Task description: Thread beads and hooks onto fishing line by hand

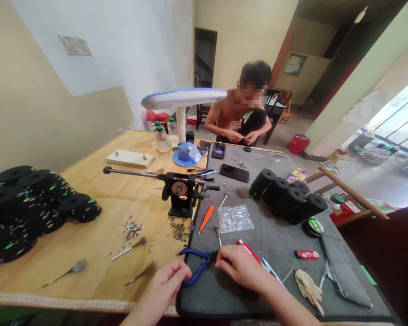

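My left hand [166,284] is closed in a pinch at the front edge of the grey mat [211,294]. Its fingertips are beside the blue-handled pliers [204,261], which lie across the mat's left edge. To the right of the pliers, the fingers of my right hand [240,267] are also pinched together. What either hand grips is too fine or too hidden to make out. Just past my right hand lie a red-handled tool [247,250] and scissor blades [272,270]. An orange pointed tool [206,219] and a clear plastic bag [236,218] are farther forward.
Black foam spools [76,206] are piled at left, others [289,201] at right. A black metal winding device [179,190] stands mid-table behind small beads [132,227]. A lamp [182,127] rises behind it. Another person [240,113] sits opposite. A glove [308,290] lies right.
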The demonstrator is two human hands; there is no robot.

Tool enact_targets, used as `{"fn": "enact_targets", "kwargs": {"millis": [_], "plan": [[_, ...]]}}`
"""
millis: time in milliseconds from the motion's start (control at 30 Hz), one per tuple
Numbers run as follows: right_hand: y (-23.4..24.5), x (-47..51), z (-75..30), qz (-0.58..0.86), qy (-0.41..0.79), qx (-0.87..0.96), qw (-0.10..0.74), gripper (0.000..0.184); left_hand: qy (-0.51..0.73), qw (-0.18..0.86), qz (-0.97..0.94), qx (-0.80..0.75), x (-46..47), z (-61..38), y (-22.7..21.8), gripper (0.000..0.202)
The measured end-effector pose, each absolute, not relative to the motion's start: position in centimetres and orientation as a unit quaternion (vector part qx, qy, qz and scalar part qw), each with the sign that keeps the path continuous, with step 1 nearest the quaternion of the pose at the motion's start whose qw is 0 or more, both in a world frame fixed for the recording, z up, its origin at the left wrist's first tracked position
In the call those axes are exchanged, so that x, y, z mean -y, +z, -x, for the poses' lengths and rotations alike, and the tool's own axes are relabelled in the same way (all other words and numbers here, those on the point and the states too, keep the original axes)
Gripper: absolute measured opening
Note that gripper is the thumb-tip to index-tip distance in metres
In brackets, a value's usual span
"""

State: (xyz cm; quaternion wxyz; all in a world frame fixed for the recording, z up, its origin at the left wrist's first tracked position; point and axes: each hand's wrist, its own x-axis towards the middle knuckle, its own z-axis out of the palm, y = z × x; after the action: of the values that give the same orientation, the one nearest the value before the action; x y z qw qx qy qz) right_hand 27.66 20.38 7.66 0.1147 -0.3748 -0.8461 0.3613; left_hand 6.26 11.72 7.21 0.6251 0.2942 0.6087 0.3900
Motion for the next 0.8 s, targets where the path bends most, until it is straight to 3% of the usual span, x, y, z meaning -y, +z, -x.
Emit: {"fn": "enact_targets", "kwargs": {"millis": [267, 467, 800], "plan": [[7.3, -21.8, -30.0, 0.392, 0.312, 0.856, 0.126, 0.015, 0.406, 0.617, -0.272, -0.617, -11.7, -5.0, 5.3, 0.052], [6.4, -22.6, -31.0, 0.436, 0.272, 0.850, 0.122, 0.017, 0.497, 0.623, -0.143, -0.586, -10.5, -4.2, 5.6, 0.055], [7.7, -21.7, -25.3, 0.400, 0.182, 0.887, 0.141, 0.017, 0.567, 0.644, -0.035, -0.512, -8.8, -5.3, 5.9, 0.048]]}}
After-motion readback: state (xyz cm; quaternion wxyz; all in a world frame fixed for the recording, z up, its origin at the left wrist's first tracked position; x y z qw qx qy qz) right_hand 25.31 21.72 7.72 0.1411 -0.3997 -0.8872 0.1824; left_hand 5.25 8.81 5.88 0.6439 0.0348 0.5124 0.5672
